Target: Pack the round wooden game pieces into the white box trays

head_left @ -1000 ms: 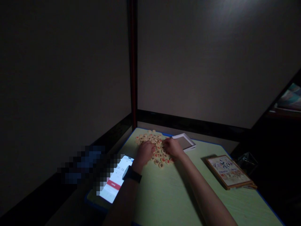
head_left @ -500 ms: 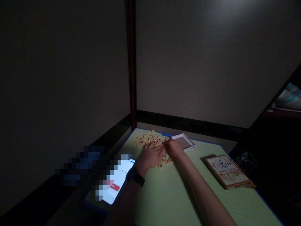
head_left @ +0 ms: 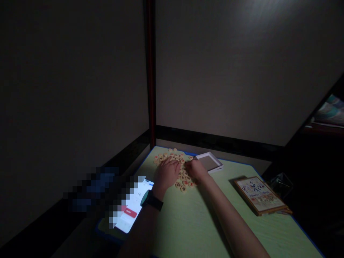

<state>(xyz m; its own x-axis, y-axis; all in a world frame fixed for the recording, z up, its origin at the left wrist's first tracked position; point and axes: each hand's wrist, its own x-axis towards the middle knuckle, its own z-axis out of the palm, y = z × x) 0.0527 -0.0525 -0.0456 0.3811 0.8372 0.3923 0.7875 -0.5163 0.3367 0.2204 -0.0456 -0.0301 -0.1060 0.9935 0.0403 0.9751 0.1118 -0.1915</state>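
Round wooden Chinese chess pieces (head_left: 183, 178) with red and dark characters lie loose in a heap at the far end of the green table (head_left: 185, 222). My left hand (head_left: 167, 174), a dark watch (head_left: 152, 200) on its wrist, rests palm down over the heap with fingers stretched forward. Just right of it, my right hand (head_left: 196, 170) has its fingers curled down among the pieces; its fingertips, and whatever they hold, are hidden. A shallow white box tray (head_left: 220, 166) stands right behind this hand.
A lit phone (head_left: 138, 200) lies at the left edge, beside my left forearm. To the right is a Chinese chess box (head_left: 258, 195) with a printed cover. Grey walls (head_left: 215, 71) meet in a corner behind the table, close to its far edge.
My left hand has shifted left, away from my right hand, uncovering more pieces between them. My right hand has stayed nearly in place, with its fingers still curled.
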